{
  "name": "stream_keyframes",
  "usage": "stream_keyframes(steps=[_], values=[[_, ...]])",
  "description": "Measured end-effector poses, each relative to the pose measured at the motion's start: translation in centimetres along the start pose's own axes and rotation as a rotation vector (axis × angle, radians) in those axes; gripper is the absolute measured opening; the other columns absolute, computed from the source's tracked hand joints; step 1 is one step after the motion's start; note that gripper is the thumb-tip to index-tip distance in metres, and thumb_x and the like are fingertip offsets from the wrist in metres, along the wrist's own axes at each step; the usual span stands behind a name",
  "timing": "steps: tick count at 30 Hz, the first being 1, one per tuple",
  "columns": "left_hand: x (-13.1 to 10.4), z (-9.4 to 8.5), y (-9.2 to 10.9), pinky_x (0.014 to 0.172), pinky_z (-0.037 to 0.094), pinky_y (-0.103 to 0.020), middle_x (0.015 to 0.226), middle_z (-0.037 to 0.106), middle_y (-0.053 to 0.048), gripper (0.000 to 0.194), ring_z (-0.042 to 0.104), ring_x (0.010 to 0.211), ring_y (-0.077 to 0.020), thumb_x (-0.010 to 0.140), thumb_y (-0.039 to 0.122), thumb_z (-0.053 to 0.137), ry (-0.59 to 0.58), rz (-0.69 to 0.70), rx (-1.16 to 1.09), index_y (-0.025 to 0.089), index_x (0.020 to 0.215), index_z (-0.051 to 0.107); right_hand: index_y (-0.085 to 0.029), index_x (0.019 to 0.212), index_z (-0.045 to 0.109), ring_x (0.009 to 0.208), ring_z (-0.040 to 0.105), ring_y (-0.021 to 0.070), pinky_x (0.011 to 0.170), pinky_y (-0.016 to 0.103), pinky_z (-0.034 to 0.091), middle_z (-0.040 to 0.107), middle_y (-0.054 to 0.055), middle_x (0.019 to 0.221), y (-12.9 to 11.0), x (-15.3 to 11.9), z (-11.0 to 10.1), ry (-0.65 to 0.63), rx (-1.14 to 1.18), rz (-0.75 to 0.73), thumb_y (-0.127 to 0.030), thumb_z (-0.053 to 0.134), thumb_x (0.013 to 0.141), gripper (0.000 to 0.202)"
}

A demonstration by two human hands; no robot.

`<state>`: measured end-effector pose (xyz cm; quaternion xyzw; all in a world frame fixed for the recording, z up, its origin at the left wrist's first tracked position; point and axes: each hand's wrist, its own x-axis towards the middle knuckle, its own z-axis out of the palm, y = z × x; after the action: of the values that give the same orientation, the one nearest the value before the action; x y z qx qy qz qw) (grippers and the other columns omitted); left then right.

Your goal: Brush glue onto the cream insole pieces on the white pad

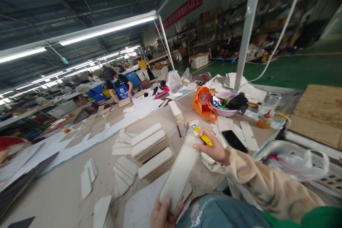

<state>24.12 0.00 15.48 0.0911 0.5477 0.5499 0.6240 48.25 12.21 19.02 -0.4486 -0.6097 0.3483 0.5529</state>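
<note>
A long cream-white panel [180, 171] with rounded corners lies tilted in front of me. My left hand [166, 214] grips its near end, thumb on top. In my right hand [217, 149] is a yellow utility knife [205, 138] with a metal head, and the thumb of that hand rests on the panel's far end. Left of the panel stand stacks of similar panels [156, 164], with fanned-out pieces [125, 172] beside them. Small scissors [186, 127] and a dark slim tool [179, 131] lie beyond the panel's far end.
On the right are a black phone [234, 140], a purple basin [226, 111], an orange bag [201, 108], and a bottle of amber liquid [264, 119]. A metal post [247, 32] rises at the table's edge. A co-worker in a blue apron [121, 91] works across the table.
</note>
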Motion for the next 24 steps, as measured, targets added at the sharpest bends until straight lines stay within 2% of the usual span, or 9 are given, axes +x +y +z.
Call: stream_keyframes(steps=[4, 10, 16, 24], values=[[-0.2, 0.4, 0.0, 0.064, 0.057, -0.036, 0.086, 0.069, -0.002, 0.062, 0.068, 0.077, -0.0258, 0.051, 0.018, 0.079, -0.005, 0.013, -0.022, 0.025, 0.108, 0.055, -0.026, 0.09, 0.038, 0.059, 0.037, 0.0108, 0.053, 0.024, 0.034, 0.038, -0.005, 0.075, 0.2, -0.2, 0.4, -0.021, 0.023, 0.0, -0.036, 0.077, 0.064, 0.048], [-0.3, 0.7, -0.3, 0.068, 0.055, -0.039, 0.083, 0.069, -0.004, 0.057, 0.068, 0.077, -0.0272, 0.048, 0.025, 0.082, -0.039, -0.004, 0.042, 0.022, 0.099, 0.057, -0.026, 0.087, 0.035, 0.053, 0.038, 0.0107, 0.049, 0.024, 0.034, 0.038, -0.007, 0.067, 0.0, -0.1, 0.5, 0.011, 0.115, 0.077, -0.037, 0.073, 0.068, 0.044], [-0.5, 1.1, -0.8, 0.071, 0.055, -0.039, 0.08, 0.068, -0.004, 0.042, 0.066, 0.089, -0.0287, 0.05, 0.026, 0.08, -0.062, -0.012, 0.065, 0.022, 0.084, 0.057, -0.025, 0.085, 0.036, 0.053, 0.038, 0.0104, 0.049, 0.024, 0.035, 0.038, -0.007, 0.067, 0.1, 0.2, 0.3, 0.054, 0.106, 0.054, -0.036, 0.071, 0.07, 0.04], [-0.7, 1.7, -1.2, 0.071, 0.054, -0.036, 0.071, 0.064, -0.002, 0.033, 0.066, 0.077, -0.0231, 0.054, 0.026, 0.079, -0.123, 0.011, 0.064, 0.02, 0.077, 0.056, -0.025, 0.085, 0.037, 0.051, 0.037, 0.0098, 0.048, 0.024, 0.033, 0.036, -0.008, 0.064, 0.2, 0.5, -0.2, 0.052, 0.044, 0.051, -0.036, 0.069, 0.072, 0.036]])
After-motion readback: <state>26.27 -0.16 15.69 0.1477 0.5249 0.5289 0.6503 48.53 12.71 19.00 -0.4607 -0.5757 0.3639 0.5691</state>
